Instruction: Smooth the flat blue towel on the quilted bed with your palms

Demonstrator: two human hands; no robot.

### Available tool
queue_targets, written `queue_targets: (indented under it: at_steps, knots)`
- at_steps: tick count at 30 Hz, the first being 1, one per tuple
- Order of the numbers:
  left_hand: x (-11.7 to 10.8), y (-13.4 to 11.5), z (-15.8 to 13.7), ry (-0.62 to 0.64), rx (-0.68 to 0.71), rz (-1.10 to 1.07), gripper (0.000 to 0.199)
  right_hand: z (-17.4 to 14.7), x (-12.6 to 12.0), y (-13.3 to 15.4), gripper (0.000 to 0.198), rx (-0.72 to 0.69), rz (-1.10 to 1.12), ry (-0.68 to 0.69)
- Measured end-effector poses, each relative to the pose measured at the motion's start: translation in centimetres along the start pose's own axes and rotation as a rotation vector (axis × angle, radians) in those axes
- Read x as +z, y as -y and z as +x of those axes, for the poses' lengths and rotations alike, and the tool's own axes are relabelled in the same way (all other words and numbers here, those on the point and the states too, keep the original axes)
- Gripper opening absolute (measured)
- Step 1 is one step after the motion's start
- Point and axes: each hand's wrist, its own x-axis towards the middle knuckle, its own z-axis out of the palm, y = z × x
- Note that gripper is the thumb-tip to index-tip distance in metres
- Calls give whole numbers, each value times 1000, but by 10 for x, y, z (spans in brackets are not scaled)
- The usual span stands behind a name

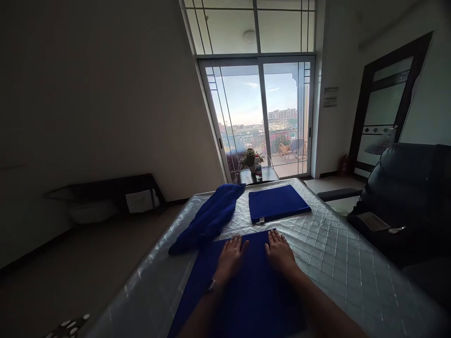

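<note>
A dark blue cloth (pixel 252 291) lies spread flat on the mattress (pixel 338 253), close to me. My left hand (pixel 231 256) rests palm down on its far left part, fingers stretched out. On the far right part lies my right hand (pixel 279 251), also flat with the fingers extended. Neither hand grips anything. Beyond them sits a neatly folded blue cloth (pixel 278 203) with a small white tag at its near edge. To the left is a crumpled blue cloth (pixel 211 216), whose near end meets the spread one. My forearms hide some of the near cloth.
A black chair (pixel 405 202) stands at the right with papers on its seat. Past the mattress, a small table (pixel 266 175) holds a potted plant (pixel 249 159) and a bottle (pixel 258 168) before sliding glass doors. A low dark bench (pixel 137 185) is by the left wall.
</note>
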Motion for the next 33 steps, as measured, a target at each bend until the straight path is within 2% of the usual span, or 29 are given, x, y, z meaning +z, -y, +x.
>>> queue_targets:
  at_steps: [4, 8, 16, 26, 33]
  knots:
    - [-17, 61, -16, 19, -167, 7, 72, 0, 1, 0, 68, -5, 7, -6]
    - [-25, 93, -27, 26, -276, -3, 78, 1, 4, -1, 68, -6, -20, -11]
    - [-22, 92, -29, 20, -329, -29, 84, 6, 8, -2, 69, -4, -108, -7]
    - [-33, 86, -32, 22, -335, -38, 84, 16, 3, 0, 70, -4, -188, 29]
    - [-35, 86, -32, 29, -346, -44, 84, 23, 5, -2, 71, -14, -178, 0]
